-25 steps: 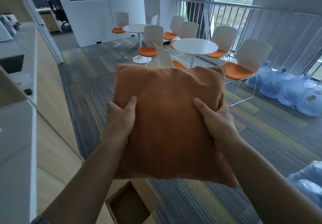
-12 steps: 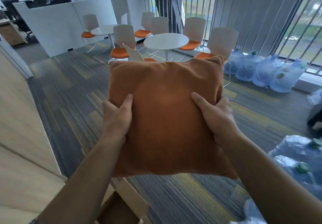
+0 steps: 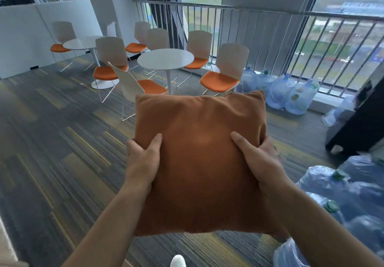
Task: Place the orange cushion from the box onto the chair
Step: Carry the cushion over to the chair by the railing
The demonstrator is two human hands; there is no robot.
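I hold the orange cushion (image 3: 199, 158) up in front of me, flat face toward the camera. My left hand (image 3: 143, 163) grips its left edge with the thumb on the front. My right hand (image 3: 259, 160) grips its right edge the same way. Beyond the cushion stand several white chairs with orange seats; the nearest chair (image 3: 143, 85) is just past the cushion's top edge, and another chair (image 3: 224, 75) stands to its right. The box is out of view.
A round white table (image 3: 165, 59) stands among the chairs, a second table (image 3: 83, 42) farther left. Blue water jugs (image 3: 286, 92) line the railing (image 3: 249, 9), and more jugs (image 3: 342, 196) lie at my right. A dark cabinet (image 3: 361, 125) stands on the right.
The view has swung right and moved forward: the wooden wall and the box have left the frame, and the chairs look closer. Both hands keep the same grip on the cushion.
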